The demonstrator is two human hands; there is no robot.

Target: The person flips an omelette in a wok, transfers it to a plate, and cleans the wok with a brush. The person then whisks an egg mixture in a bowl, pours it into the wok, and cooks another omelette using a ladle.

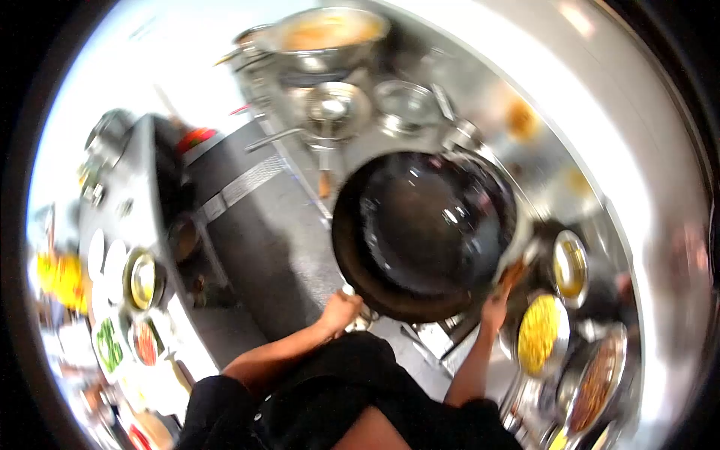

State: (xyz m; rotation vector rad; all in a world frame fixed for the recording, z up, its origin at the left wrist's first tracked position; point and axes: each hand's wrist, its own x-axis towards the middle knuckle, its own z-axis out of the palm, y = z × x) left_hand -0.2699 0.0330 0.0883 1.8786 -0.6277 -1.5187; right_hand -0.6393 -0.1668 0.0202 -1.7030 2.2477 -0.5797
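Observation:
A large black wok (431,225) sits in the middle of the head view, its dark inside shiny with wet-looking highlights. My left hand (343,310) is closed at the wok's near left edge. A small whitish bit shows above its fingers, but what it grips is hidden. On the near right side of the wok, my right hand (494,309) is wrapped round a brown wooden handle (513,275). That handle points away from me along the rim, and blur hides what it belongs to.
Beyond the wok are a strainer (330,109), a glass-looking bowl (405,105) and a big pot (330,34) of orange-brown food. To the right stand a bowl of yellow food (540,334), an oil bowl (570,268) and a brown-filled tray (598,382). A dark counter (251,232) lies left.

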